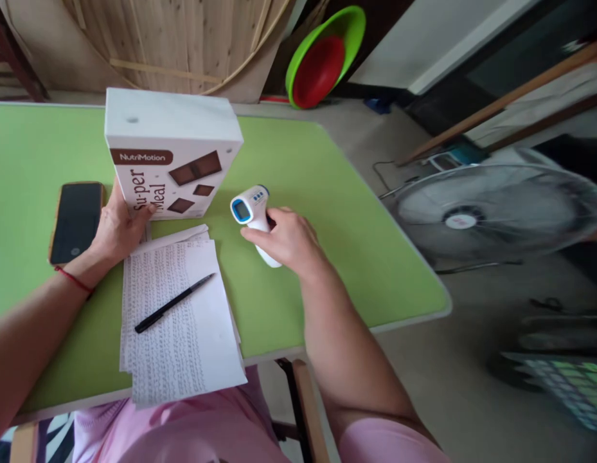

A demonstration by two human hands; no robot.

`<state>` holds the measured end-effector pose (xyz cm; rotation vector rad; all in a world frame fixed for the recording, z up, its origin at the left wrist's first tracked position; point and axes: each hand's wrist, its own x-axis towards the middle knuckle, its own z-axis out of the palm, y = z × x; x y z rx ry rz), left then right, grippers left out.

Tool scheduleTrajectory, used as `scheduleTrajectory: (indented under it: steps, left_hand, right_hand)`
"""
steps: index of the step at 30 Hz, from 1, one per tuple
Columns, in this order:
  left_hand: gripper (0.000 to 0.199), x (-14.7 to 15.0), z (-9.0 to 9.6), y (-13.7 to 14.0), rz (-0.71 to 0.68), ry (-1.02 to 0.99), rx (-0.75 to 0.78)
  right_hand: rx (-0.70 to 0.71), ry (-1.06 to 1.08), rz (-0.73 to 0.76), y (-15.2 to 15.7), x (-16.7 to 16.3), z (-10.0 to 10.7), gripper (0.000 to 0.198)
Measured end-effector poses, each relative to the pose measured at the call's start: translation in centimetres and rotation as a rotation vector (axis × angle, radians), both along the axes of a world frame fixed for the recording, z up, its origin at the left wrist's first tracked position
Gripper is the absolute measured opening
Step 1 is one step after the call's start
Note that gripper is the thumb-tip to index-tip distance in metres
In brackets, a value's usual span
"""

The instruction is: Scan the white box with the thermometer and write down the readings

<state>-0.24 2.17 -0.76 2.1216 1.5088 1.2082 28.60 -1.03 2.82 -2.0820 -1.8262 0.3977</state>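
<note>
My left hand (119,222) grips the lower left side of a white NutriMotion box (175,154), its thumb across the printed front. The box is upright over the green table, behind some handwritten sheets (182,347). In my right hand (291,238) is a white and blue infrared thermometer (254,206), held by its handle. Its small screen faces me, and no reading can be made out. A black pen (175,302) lies slantwise on the top sheet. Left of my left hand lies a smartphone (78,222) with a dark screen, in a brown case.
The green table (356,257) has a rounded corner at the right. Beyond that edge stands a large fan (495,218). A green basin (353,32) and a red basin (320,71) lean behind the table, near a round wooden board (182,38).
</note>
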Motion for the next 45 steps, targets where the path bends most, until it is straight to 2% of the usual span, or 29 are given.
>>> scheduleTrajectory:
  steps: [3,6,8,10,12,13,15,16,19,21,23,27,29,31,33,35,37,40,45]
  left_hand:
    - [0.038,0.1,-0.1,0.0,-0.009,-0.044,0.014]
    - [0.045,0.5,0.4,-0.3,0.049,-0.101,0.111]
    - [0.044,0.9,1.0,-0.7,0.159,-0.165,0.195]
    - [0.034,1.3,1.6,-1.3,0.240,-0.215,0.270]
    - [0.025,1.8,2.3,-2.1,0.247,-0.224,0.334]
    - [0.023,2.1,2.6,-2.6,0.217,-0.219,0.344]
    - [0.019,2.7,3.2,-3.6,0.100,-0.213,0.317]
    - [0.016,3.0,3.5,-4.1,0.022,-0.201,0.278]
    - [0.005,3.9,4.2,-5.4,-0.170,-0.105,0.211]
    - [0.002,4.2,4.4,-5.8,-0.236,-0.068,0.193]
    - [0.007,4.4,4.4,-5.8,-0.245,-0.135,0.166]
    - [0.017,4.6,4.0,-5.4,-0.243,-0.399,0.035]
    - [0.018,4.8,4.0,-5.4,-0.254,-0.417,-0.006]
    - [0.016,4.9,4.0,-5.7,-0.295,-0.247,-0.008]
    - [0.014,5.1,3.9,-6.2,-0.401,0.041,0.005]
    - [0.015,5.5,3.5,-6.7,-0.502,0.357,0.009]
    - [0.022,5.8,3.1,-7.2,-0.520,0.655,-0.015]
    - [0.035,6.2,2.8,-7.7,-0.487,0.950,-0.043]
    - [0.040,6.5,3.2,-8.4,-0.469,1.081,0.034]
  right_hand:
    - [-0.143,-0.191,0.017,0.4,0.2,-0.5,0.024]
    - [-0.170,-0.235,0.029,0.3,0.4,-0.7,0.030]
    - [-0.072,-0.248,0.032,-0.1,0.5,-0.7,0.036]
    - [0.148,-0.202,0.077,-0.7,0.3,-0.7,0.036]
    - [0.354,-0.058,0.280,-1.4,-0.4,-0.9,0.025]
    - [0.397,0.035,0.460,-1.9,-1.0,-1.2,0.018]
    - [0.366,0.164,0.848,-2.7,-2.4,-1.7,0.015]
    - [0.340,0.152,0.969,-3.1,-3.0,-2.0,0.015]
    - [0.305,0.020,1.099,-3.6,-4.0,-2.5,0.008]
    - [0.300,0.008,1.081,-3.5,-3.5,-2.2,0.012]
    - [0.333,0.067,0.978,-3.0,-2.3,-1.6,0.013]
    - [0.463,0.255,0.564,-2.0,-0.4,-0.5,0.006]
    - [0.496,0.355,0.427,-1.8,-0.5,-0.6,0.005]
    - [0.517,0.491,0.334,-1.6,-1.2,-1.1,0.008]
    - [0.506,0.687,0.230,-1.5,-2.3,-1.8,0.008]
    - [0.421,0.892,0.165,-1.4,-3.2,-2.6,0.006]
    - [0.329,1.013,0.152,-1.4,-3.8,-3.2,0.008]
    - [0.285,1.009,0.150,-1.5,-4.3,-4.1,0.012]
    - [0.286,0.840,0.167,-1.7,-4.5,-4.8,0.009]
